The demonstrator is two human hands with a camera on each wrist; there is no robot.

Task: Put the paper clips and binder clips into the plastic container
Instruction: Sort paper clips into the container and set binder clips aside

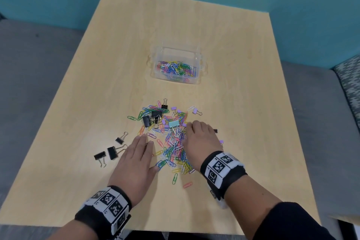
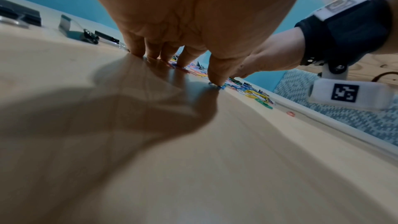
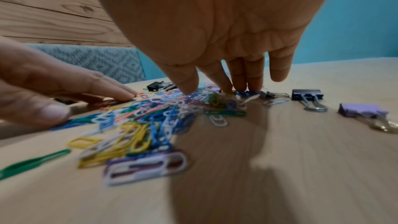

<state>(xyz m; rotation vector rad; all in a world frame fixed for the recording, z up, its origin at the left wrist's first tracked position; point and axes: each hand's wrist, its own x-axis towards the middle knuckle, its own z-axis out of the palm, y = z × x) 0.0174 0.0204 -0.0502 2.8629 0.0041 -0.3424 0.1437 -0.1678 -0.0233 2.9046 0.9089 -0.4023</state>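
Both hands (image 1: 136, 163) (image 1: 200, 138) flat-fingered on the paper clips (image 1: 173, 150)

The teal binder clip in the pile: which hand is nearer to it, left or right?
Right. The right hand lies just right of the teal binder clip, its fingertips almost beside it. The left hand rests on the table nearer the person, left of the clip and clearly apart.

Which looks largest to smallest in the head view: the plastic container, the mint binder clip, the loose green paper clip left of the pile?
1. plastic container
2. mint binder clip
3. green paper clip

The container lies farther from the camera yet looks largest.
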